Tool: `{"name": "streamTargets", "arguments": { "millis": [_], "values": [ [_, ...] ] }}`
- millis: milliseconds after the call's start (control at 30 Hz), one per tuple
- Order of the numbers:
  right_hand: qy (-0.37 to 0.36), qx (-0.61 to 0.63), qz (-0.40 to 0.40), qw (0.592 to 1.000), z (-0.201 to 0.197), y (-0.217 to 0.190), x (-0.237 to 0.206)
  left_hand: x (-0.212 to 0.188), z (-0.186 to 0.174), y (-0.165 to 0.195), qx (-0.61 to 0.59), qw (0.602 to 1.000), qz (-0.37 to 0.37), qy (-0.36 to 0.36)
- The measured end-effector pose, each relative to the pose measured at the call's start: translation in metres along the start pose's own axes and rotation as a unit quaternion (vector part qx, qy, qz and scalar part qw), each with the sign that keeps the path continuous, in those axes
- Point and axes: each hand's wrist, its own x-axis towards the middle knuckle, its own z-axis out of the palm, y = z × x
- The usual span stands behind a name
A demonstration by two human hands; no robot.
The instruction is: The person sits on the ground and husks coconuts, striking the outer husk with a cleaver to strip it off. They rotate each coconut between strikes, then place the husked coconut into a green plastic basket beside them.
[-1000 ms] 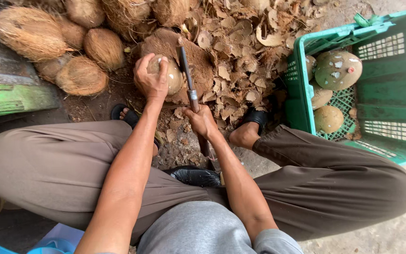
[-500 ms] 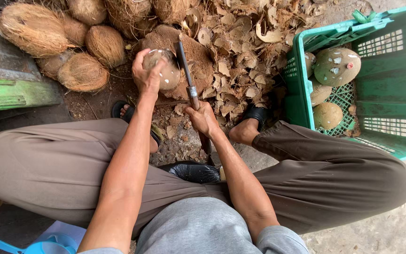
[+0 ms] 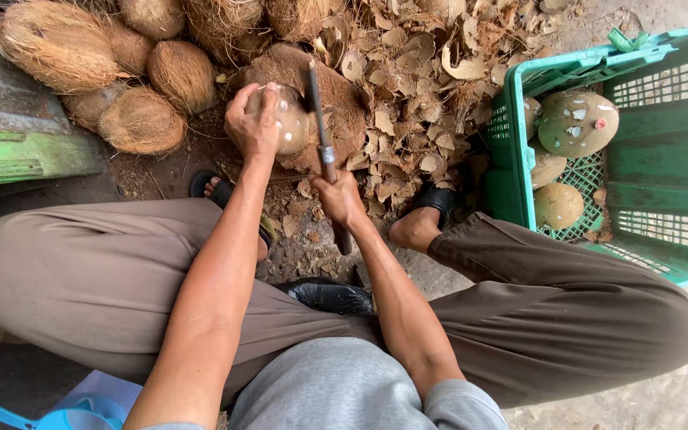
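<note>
The person sits low with knees spread wide, working right between their feet. The left hand (image 3: 252, 123) has its grip wrapped over the top of a partly peeled coconut (image 3: 284, 119), fingers curled down around it, pressing it onto a brown husky block (image 3: 336, 103) on the ground. The coconut's shell is pale brown with a few whitish spots showing through.

The right hand (image 3: 340, 197) has its grip pressed tight around the handle of a long dark blade (image 3: 318, 111). The blade points away from the person, running up just beside the coconut on its right side; can't tell if the edge is actually touching the shell or just right next to it.

All around the block there's a big scatter of dry shell chips (image 3: 416, 87). Up at the top left sits a pile of unpeeled hairy coconuts (image 3: 89, 56), next to a green painted plank (image 3: 17, 155). On the right is a green plastic crate (image 3: 646, 191) with a few peeled coconuts (image 3: 576, 121) inside, lying against its left wall, well apart from the hands.

Sandalled feet show on either side of the work spot, and a bit of blue plastic (image 3: 81, 414) peeks in at the bottom left corner.
</note>
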Motion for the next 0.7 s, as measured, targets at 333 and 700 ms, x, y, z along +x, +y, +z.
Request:
{"name": "streamTargets", "arguments": {
  "millis": [333,700],
  "values": [
    [-0.008,-0.080,0.034,0.996,-0.009,-0.047,-0.025,-0.004,-0.020,0.014,-0.126,0.990,-0.059,-0.019],
    [-0.029,0.010,0.091,0.995,0.005,-0.004,0.000,-0.008,-0.011,0.010,-0.029,0.999,-0.013,-0.007]
  ]
}}
